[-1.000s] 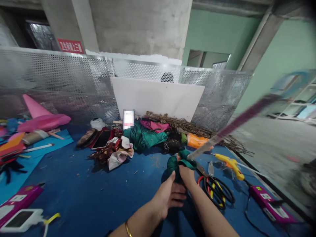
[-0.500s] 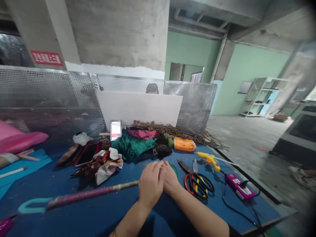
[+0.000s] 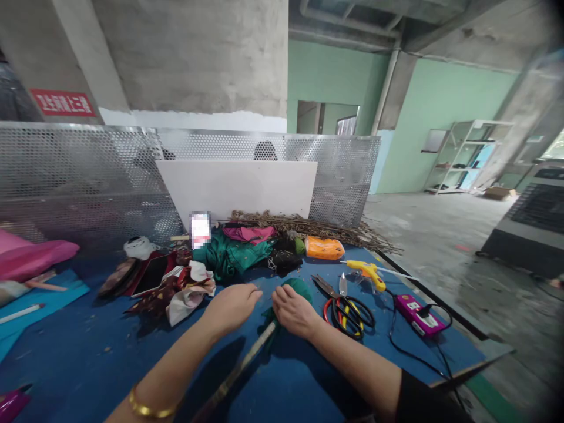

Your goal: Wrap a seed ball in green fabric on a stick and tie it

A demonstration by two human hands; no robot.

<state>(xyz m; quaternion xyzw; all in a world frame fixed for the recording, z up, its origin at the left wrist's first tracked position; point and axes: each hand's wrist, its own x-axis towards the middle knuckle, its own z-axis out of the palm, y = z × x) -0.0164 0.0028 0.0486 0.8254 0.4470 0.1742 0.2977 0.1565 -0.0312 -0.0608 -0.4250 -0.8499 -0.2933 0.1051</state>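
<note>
A green cloth-covered ball (image 3: 301, 288) forms the head of a wrapped stick (image 3: 252, 353), which slants down toward me. My right hand (image 3: 291, 308) is closed around the cloth where ball and stick meet. Just to the left, my left hand (image 3: 235, 304) hovers apart from it, with fingertips pinched together. Whatever is in that pinch, perhaps something thin, is too small to make out. Loose green cloth hangs below the right hand, beside the stick. The stick's lower end fades into shadow near the bottom edge.
Scissors (image 3: 348, 311) lie right of my hands, near a yellow glue gun (image 3: 368, 273) and a purple power strip (image 3: 418, 314) with a cable. Behind are an orange pack (image 3: 325, 248), green fabric (image 3: 238, 255), dried stems (image 3: 335, 231) and a phone (image 3: 150, 274).
My left hand has come away from my right and moved left. The stick has swung from pointing left to pointing down toward me, and more of the green ball shows.
</note>
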